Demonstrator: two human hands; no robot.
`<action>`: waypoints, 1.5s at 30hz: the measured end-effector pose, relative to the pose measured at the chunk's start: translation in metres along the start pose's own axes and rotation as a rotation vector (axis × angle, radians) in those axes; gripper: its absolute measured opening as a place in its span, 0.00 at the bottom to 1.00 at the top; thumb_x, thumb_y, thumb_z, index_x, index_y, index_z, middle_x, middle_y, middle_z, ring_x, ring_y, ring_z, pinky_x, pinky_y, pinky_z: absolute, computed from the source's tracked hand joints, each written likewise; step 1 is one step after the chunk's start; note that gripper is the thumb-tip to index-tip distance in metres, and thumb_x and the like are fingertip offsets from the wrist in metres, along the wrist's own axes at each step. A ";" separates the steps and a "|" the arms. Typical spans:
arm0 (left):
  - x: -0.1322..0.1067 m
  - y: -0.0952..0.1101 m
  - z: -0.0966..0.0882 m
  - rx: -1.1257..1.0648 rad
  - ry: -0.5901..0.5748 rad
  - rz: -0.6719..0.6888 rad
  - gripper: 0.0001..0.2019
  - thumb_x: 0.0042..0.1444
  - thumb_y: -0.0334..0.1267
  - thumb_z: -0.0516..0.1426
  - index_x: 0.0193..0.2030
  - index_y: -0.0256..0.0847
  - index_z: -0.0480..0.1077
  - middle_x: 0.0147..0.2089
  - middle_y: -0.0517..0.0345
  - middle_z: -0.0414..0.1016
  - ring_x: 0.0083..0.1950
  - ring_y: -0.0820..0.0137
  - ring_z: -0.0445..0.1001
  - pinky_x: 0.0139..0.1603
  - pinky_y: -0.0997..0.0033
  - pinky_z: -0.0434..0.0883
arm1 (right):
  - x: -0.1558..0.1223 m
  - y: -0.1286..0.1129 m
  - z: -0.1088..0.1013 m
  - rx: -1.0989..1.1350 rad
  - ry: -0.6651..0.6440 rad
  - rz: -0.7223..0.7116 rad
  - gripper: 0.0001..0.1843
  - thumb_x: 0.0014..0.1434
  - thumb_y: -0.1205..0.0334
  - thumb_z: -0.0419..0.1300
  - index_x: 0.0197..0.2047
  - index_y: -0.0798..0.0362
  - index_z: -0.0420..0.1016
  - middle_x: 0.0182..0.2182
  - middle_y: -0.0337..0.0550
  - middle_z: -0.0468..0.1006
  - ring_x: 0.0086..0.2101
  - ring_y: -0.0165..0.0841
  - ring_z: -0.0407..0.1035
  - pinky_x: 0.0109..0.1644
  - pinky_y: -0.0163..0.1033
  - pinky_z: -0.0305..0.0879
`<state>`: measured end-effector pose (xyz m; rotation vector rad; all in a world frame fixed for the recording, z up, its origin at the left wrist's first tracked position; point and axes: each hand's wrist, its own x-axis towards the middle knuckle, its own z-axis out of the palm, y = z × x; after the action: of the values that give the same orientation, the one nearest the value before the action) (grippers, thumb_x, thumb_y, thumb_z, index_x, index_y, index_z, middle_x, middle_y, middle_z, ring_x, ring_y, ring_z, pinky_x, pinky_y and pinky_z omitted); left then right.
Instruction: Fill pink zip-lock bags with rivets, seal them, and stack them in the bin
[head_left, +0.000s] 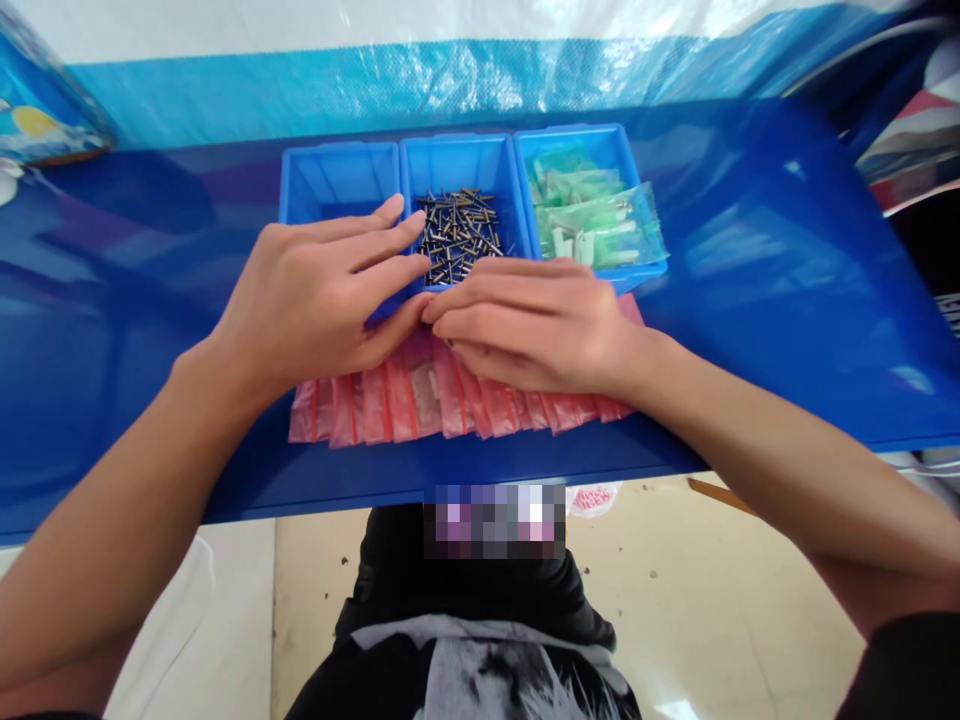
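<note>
My left hand (pixel 322 295) lies palm down with its fingers spread, the fingertips over the front rim of the middle blue bin (pixel 465 170). That bin holds a loose heap of metal rivets (pixel 457 235). My right hand (pixel 532 325) rests palm down on a row of red-edged pink plastic bags (pixel 442 400), its fingertips meeting those of my left hand. Green-tinted packets in clear plastic (pixel 592 210) fill the right blue bin (pixel 570 145). My left hand partly hides the left blue bin (pixel 337 180). Nothing shows in either hand.
The bins and bags stand on a glossy blue table (pixel 787 300), whose front edge runs just beyond the bags. Below it lie a tiled floor (pixel 675 580) and my dark clothing (pixel 465 640). A blue-and-white plastic sheet (pixel 375 80) hangs behind the table.
</note>
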<state>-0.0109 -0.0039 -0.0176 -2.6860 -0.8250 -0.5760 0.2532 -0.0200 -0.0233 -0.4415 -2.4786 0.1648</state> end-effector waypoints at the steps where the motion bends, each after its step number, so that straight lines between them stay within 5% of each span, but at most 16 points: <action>1: 0.000 0.000 0.000 0.017 0.027 0.032 0.15 0.74 0.43 0.55 0.60 0.43 0.76 0.68 0.55 0.78 0.67 0.54 0.81 0.55 0.51 0.88 | 0.000 -0.003 -0.002 0.112 0.074 0.089 0.10 0.77 0.67 0.54 0.47 0.52 0.77 0.44 0.40 0.84 0.46 0.32 0.80 0.51 0.43 0.79; 4: 0.000 0.000 0.001 0.039 0.058 0.077 0.13 0.74 0.43 0.56 0.60 0.42 0.75 0.67 0.52 0.79 0.66 0.53 0.82 0.51 0.52 0.88 | 0.002 -0.009 -0.008 0.456 0.238 0.271 0.05 0.73 0.64 0.61 0.49 0.49 0.79 0.42 0.38 0.85 0.38 0.30 0.79 0.41 0.36 0.78; 6: -0.001 0.000 0.000 0.046 0.051 0.064 0.13 0.74 0.44 0.56 0.59 0.44 0.75 0.66 0.54 0.80 0.64 0.54 0.83 0.51 0.54 0.88 | 0.004 -0.010 -0.011 0.692 0.307 0.345 0.11 0.72 0.61 0.64 0.56 0.49 0.77 0.40 0.38 0.84 0.34 0.29 0.80 0.34 0.34 0.78; 10: -0.002 -0.001 0.000 -0.021 -0.038 -0.035 0.14 0.75 0.47 0.55 0.60 0.48 0.75 0.70 0.59 0.77 0.68 0.54 0.80 0.60 0.51 0.86 | 0.009 -0.009 -0.013 0.912 0.336 0.334 0.10 0.73 0.60 0.65 0.53 0.55 0.76 0.39 0.39 0.84 0.34 0.30 0.84 0.38 0.35 0.84; 13: -0.002 -0.001 0.000 -0.085 -0.068 -0.066 0.16 0.76 0.48 0.54 0.62 0.48 0.75 0.71 0.59 0.76 0.72 0.53 0.76 0.65 0.49 0.83 | 0.009 -0.010 -0.012 0.883 0.319 0.364 0.06 0.72 0.63 0.66 0.48 0.57 0.81 0.40 0.42 0.84 0.38 0.32 0.85 0.43 0.37 0.86; 16: -0.001 0.000 -0.001 -0.060 -0.085 -0.082 0.17 0.76 0.49 0.53 0.62 0.49 0.75 0.70 0.59 0.77 0.72 0.53 0.76 0.64 0.50 0.84 | 0.007 -0.009 -0.007 0.847 0.327 0.399 0.15 0.65 0.56 0.75 0.50 0.54 0.83 0.40 0.42 0.86 0.39 0.32 0.84 0.46 0.39 0.85; 22: -0.001 0.000 -0.001 -0.001 -0.040 -0.010 0.15 0.75 0.46 0.55 0.62 0.46 0.74 0.70 0.57 0.77 0.70 0.55 0.79 0.60 0.53 0.86 | 0.006 -0.005 -0.005 0.720 0.363 0.462 0.09 0.65 0.57 0.74 0.45 0.52 0.87 0.39 0.40 0.87 0.32 0.28 0.80 0.39 0.35 0.82; 26: -0.003 -0.001 -0.001 0.017 0.030 0.036 0.13 0.74 0.43 0.57 0.60 0.45 0.74 0.68 0.56 0.78 0.68 0.55 0.81 0.55 0.54 0.87 | 0.006 -0.003 -0.013 0.763 0.241 0.522 0.07 0.65 0.56 0.74 0.44 0.48 0.88 0.37 0.40 0.88 0.29 0.31 0.79 0.34 0.38 0.83; 31: -0.001 0.002 -0.002 -0.053 -0.143 -0.116 0.17 0.76 0.48 0.52 0.63 0.50 0.74 0.74 0.64 0.73 0.74 0.57 0.74 0.70 0.50 0.81 | 0.007 -0.001 -0.019 0.960 0.132 0.555 0.07 0.64 0.57 0.75 0.43 0.49 0.87 0.35 0.40 0.87 0.28 0.32 0.80 0.31 0.38 0.84; 38: -0.001 0.000 -0.002 -0.053 -0.089 -0.064 0.15 0.76 0.47 0.53 0.61 0.47 0.75 0.72 0.59 0.74 0.71 0.51 0.77 0.62 0.47 0.85 | 0.009 -0.001 -0.025 0.852 0.153 0.369 0.06 0.60 0.68 0.77 0.41 0.55 0.88 0.34 0.42 0.88 0.33 0.30 0.80 0.37 0.38 0.79; 40: 0.000 0.001 -0.001 0.006 -0.045 -0.013 0.15 0.76 0.46 0.53 0.60 0.46 0.75 0.71 0.57 0.76 0.69 0.52 0.80 0.56 0.49 0.87 | 0.009 -0.001 -0.023 0.813 0.198 0.391 0.06 0.59 0.65 0.78 0.40 0.54 0.89 0.33 0.40 0.88 0.30 0.28 0.77 0.33 0.36 0.75; 43: 0.001 0.001 -0.002 0.062 0.008 0.036 0.13 0.76 0.44 0.53 0.58 0.44 0.75 0.68 0.55 0.79 0.66 0.54 0.81 0.49 0.52 0.89 | 0.008 0.001 -0.015 0.767 0.441 0.470 0.06 0.62 0.60 0.77 0.42 0.50 0.90 0.33 0.37 0.87 0.27 0.27 0.76 0.27 0.33 0.72; 45: 0.002 0.002 -0.002 0.063 0.017 0.038 0.13 0.76 0.43 0.53 0.58 0.44 0.75 0.67 0.54 0.79 0.66 0.54 0.81 0.49 0.52 0.89 | 0.006 0.001 -0.010 0.626 0.550 0.505 0.08 0.66 0.57 0.74 0.47 0.48 0.89 0.40 0.41 0.89 0.35 0.32 0.82 0.29 0.35 0.76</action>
<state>-0.0092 -0.0057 -0.0151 -2.6301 -0.7731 -0.5532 0.2551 -0.0167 -0.0121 -0.7077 -1.6267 0.8663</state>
